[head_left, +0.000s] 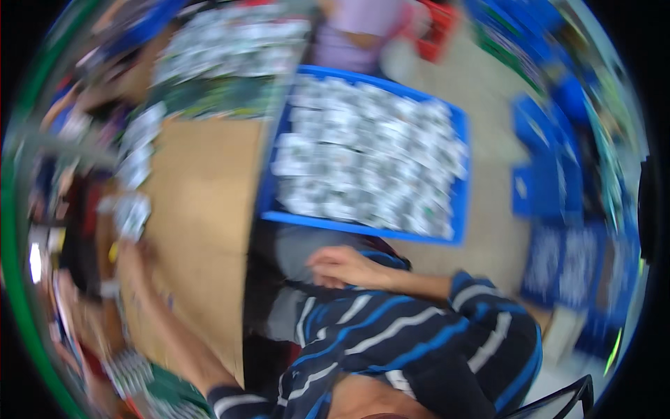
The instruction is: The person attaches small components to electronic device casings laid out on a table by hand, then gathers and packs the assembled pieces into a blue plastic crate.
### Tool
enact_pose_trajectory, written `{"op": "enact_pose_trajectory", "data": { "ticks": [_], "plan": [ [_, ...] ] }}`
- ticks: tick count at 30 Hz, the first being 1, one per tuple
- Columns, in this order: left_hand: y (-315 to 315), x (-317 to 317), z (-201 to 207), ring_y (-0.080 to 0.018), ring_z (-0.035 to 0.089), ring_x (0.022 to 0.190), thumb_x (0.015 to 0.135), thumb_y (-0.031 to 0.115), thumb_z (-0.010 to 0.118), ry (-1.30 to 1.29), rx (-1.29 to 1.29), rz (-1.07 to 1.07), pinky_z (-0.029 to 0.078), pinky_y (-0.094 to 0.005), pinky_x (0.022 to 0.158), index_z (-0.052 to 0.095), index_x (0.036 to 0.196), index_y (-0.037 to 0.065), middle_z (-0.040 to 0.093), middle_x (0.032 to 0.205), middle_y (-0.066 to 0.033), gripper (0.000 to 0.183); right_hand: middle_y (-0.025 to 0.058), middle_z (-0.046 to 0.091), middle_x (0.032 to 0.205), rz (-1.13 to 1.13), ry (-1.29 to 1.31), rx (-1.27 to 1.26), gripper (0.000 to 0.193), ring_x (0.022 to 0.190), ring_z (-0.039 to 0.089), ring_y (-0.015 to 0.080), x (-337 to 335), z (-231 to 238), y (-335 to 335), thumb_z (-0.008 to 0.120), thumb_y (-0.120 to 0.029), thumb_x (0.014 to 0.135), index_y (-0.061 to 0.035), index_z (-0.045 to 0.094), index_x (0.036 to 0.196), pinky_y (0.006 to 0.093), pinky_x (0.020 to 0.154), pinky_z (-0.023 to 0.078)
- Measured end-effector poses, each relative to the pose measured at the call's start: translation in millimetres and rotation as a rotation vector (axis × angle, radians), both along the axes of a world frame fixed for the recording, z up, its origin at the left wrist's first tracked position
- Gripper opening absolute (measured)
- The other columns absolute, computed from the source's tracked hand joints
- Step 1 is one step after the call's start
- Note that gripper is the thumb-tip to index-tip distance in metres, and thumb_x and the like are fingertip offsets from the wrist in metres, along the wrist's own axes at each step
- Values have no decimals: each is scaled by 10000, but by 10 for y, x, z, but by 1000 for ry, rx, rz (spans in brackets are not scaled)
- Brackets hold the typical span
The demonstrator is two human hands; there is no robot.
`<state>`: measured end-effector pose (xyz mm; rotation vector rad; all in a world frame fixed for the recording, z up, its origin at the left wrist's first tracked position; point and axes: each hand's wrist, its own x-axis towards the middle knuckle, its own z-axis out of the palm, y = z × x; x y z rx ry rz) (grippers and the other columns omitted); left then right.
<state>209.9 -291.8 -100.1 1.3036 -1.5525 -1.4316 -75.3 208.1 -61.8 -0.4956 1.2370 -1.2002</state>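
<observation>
My left hand (134, 253) reaches across the tan tabletop (206, 188) to its left edge. It is at the near end of a row of small white-and-grey packets (132, 213) and seems to touch the closest one. Motion blur hides its fingers, so its grip is unclear. Above my lap, my right hand (340, 267) hangs loosely bent, fingers partly apart, with nothing visible in it. Just beyond it stands a blue crate (356, 229) filled with rows of similar white-and-grey packets (370, 157).
More packets (230, 42) lie in rows at the table's far end, beside a dark green strip (216, 96). A person in light purple (356, 31) is beyond the crate. Other people sit along the left. Blue bins (548, 167) and a red crate (437, 31) stand on the floor.
</observation>
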Motion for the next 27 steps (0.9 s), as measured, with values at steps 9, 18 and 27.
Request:
{"op": "enact_pose_trajectory", "data": {
  "ticks": [9, 18, 27],
  "plan": [
    [2572, -1983, 1018, -35, 494, 522, 1042, 251, 553, -299, -26, -502, 357, -177, 438, 604, 1229, 78, 551, 683, 33, 260, 98, 709, 879, -346, 91, -127, 456, 708, 654, 129, -370, 278, 227, 599, -345, 1007, 44, 562, 1242, 260, 538, 504],
    [4051, -3741, 695, -401, 690, 770, 969, 172, 550, -354, -837, -1220, 505, -521, 661, 633, 1046, 77, 700, 830, -204, 148, 101, 704, 873, -770, -89, 104, 301, 589, 600, 87, -780, 73, 1140, 618, -237, 999, 46, 623, 1104, 203, 464, 454],
    [4571, -4732, 347, -374, 732, 814, 888, 78, 583, -572, -1122, -1484, 582, -469, 685, 645, 1034, 57, 723, 832, -192, 160, 87, 685, 896, -951, -649, -53, 265, 693, 586, 101, -1059, -284, 1418, 623, -170, 988, 49, 651, 1134, 220, 525, 423]
  ]
}}
